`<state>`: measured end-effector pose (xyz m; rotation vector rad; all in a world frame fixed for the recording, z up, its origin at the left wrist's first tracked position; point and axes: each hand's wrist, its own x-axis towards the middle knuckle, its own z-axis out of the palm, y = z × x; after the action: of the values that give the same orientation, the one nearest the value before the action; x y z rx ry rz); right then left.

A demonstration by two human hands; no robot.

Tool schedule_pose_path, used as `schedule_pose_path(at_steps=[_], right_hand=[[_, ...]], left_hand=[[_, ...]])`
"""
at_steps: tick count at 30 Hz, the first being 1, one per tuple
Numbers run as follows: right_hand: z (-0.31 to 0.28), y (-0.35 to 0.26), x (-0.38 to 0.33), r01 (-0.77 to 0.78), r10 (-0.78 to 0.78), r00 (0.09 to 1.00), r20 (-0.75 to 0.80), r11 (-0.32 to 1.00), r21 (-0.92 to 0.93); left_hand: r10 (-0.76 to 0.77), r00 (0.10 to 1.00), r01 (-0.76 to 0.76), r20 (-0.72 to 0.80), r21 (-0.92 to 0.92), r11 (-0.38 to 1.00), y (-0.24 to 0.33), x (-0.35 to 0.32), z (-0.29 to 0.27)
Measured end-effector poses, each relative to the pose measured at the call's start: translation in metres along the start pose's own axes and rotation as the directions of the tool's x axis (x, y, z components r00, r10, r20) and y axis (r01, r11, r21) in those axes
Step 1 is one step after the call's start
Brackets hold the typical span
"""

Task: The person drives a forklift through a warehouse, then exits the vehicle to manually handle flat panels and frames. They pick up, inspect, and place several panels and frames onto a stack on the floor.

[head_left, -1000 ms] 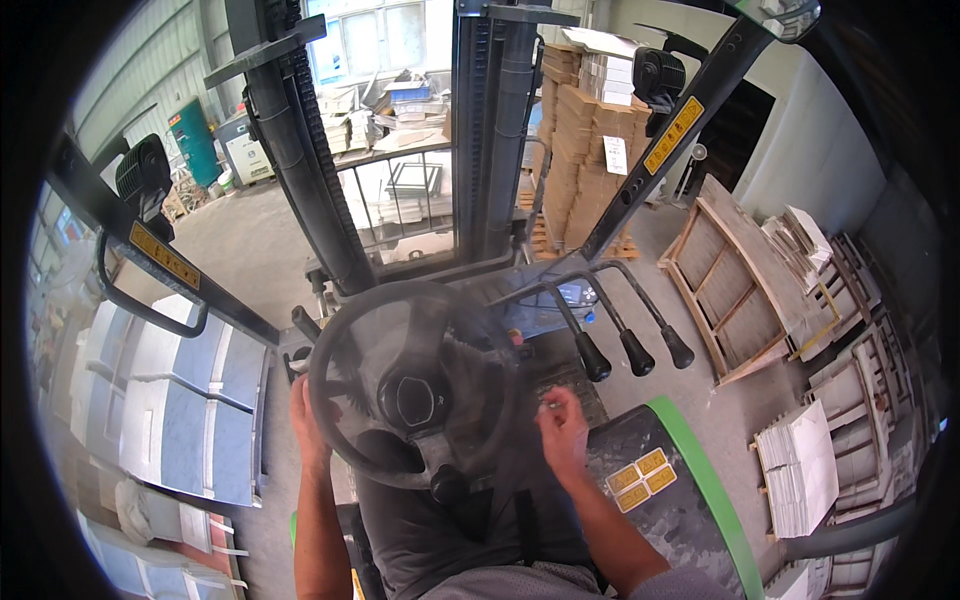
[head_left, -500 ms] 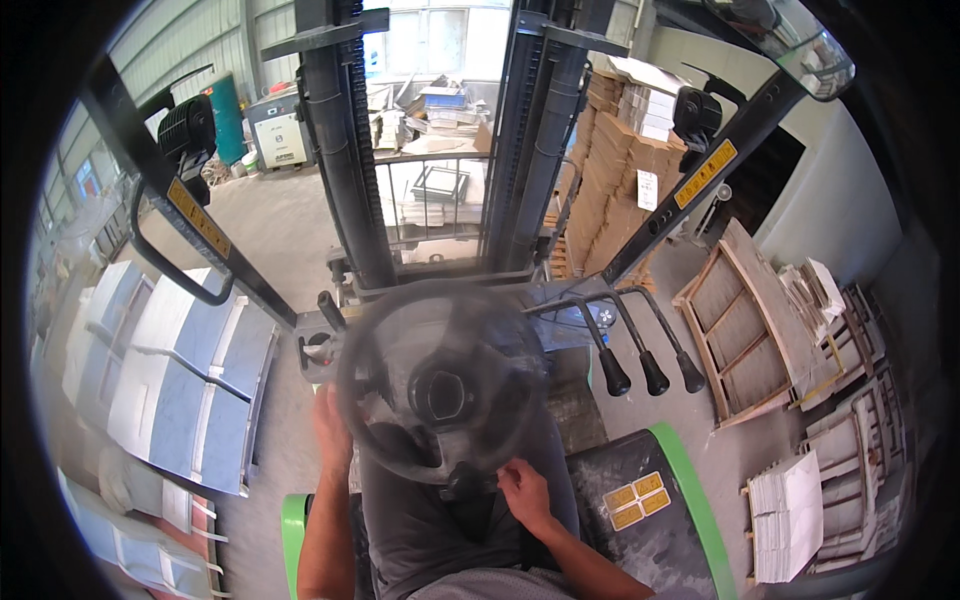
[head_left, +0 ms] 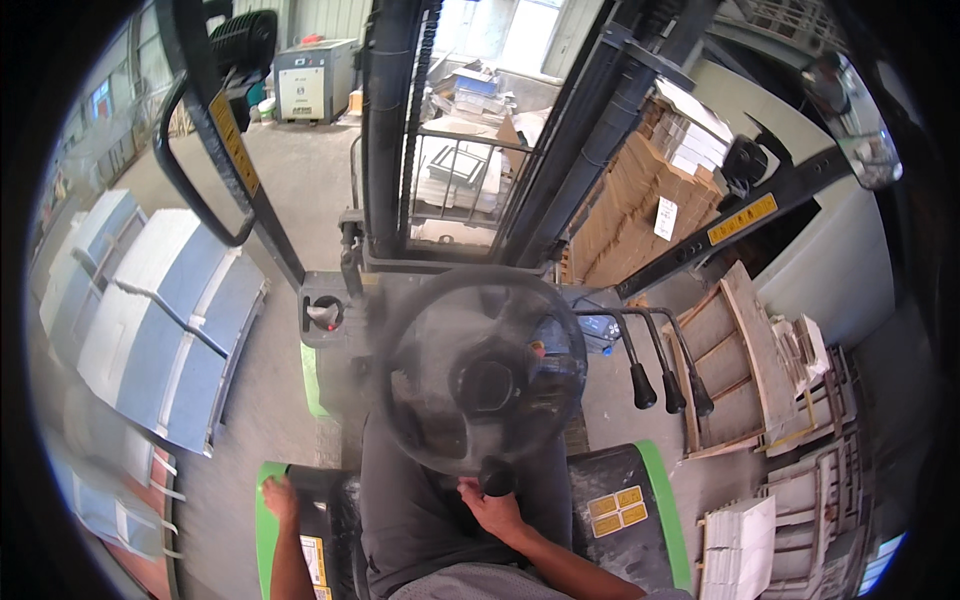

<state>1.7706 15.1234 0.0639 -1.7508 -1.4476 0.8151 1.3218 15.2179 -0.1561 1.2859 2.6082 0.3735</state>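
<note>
Person sits in the driver's seat of a forklift, seen from above. R hand point(head_left: 492, 508) is closed round the black spinner knob point(head_left: 497, 480) at the near rim of the round black steering wheel point(head_left: 480, 372); fingers curl on the knob, thumb side up. The wheel is motion-blurred, so it looks mid-turn. L hand point(head_left: 279, 497) is off the wheel, resting w/ fingers bent over the edge of the green-and-black side panel point(head_left: 300, 480) at the seat's left; can't tell if it grips or just lies there.

Ahead of the wheel: the dark steel mast point(head_left: 400, 120) w/ its chain, and beyond it a wire cage point(head_left: 455, 180) holding white stacked goods. Three black-knobbed hydraulic levers point(head_left: 668, 385) stand to the R of the wheel, untouched. Small key switch panel point(head_left: 322, 312) sits L of the column.

Outside: white-and-blue flat panels point(head_left: 160, 320) stacked on the concrete floor to the L, wooden frames point(head_left: 735, 360) leaning to the R, brown cardboard stacks point(head_left: 640, 200) ahead-R.

Progress, as a judgement: the truck is being steered one-handed, cage load near the forks; no lever work in hand; the load is neither set down nor clear of the mast area.
</note>
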Motion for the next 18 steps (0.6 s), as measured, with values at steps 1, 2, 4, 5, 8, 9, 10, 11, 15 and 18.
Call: schedule_pose_path(at_steps=[1,2,4,5,8,9,10,11,15,18], right_hand=[[0.003,-0.009,-0.004,-0.012,0.012,1.000,0.014,1.000,0.004],[0.005,-0.018,-0.007,0.000,-0.001,1.000,0.029,0.998,0.064],[0.008,-0.034,-0.003,0.013,-0.012,0.993,0.118,1.000,-0.007],[0.009,-0.041,-0.001,0.073,-0.078,0.981,0.175,0.997,0.032],[-0.016,-0.044,0.015,0.127,-0.124,0.971,0.203,0.992,-0.003],[-0.024,-0.043,0.023,0.072,-0.066,0.976,0.209,0.997,-0.024],[-0.025,-0.045,0.030,0.146,-0.139,0.962,0.233,0.989,-0.011],[-0.023,-0.048,0.037,0.191,-0.185,0.949,0.254,0.982,0.002],[-0.015,-0.069,0.071,0.268,-0.281,0.913,0.295,0.960,0.083],[0.010,-0.093,0.108,0.321,-0.353,0.890,0.288,0.935,0.153]], left_hand=[[-0.061,0.998,0.055,0.034,0.168,0.984,-0.029,-0.002,0.002],[-0.054,0.996,0.072,-0.077,0.260,0.963,-0.056,-0.012,0.001],[-0.108,0.985,0.139,-0.136,0.241,0.961,-0.091,-0.030,-0.002],[-0.162,0.957,0.215,-0.239,0.216,0.952,-0.100,-0.039,-0.004],[-0.261,0.957,0.245,0.128,0.130,0.961,-0.093,-0.068,-0.002],[-0.251,0.962,0.237,0.105,0.128,0.963,-0.082,-0.075,0.002],[-0.256,0.961,0.243,0.104,0.127,0.962,-0.075,-0.078,0.003],[-0.234,0.972,0.229,0.031,0.102,0.968,-0.067,-0.080,0.003],[-0.246,0.968,0.241,0.046,0.081,0.967,-0.034,-0.093,0.005],[-0.271,0.961,0.257,0.061,0.174,0.951,-0.009,-0.105,0.003]])
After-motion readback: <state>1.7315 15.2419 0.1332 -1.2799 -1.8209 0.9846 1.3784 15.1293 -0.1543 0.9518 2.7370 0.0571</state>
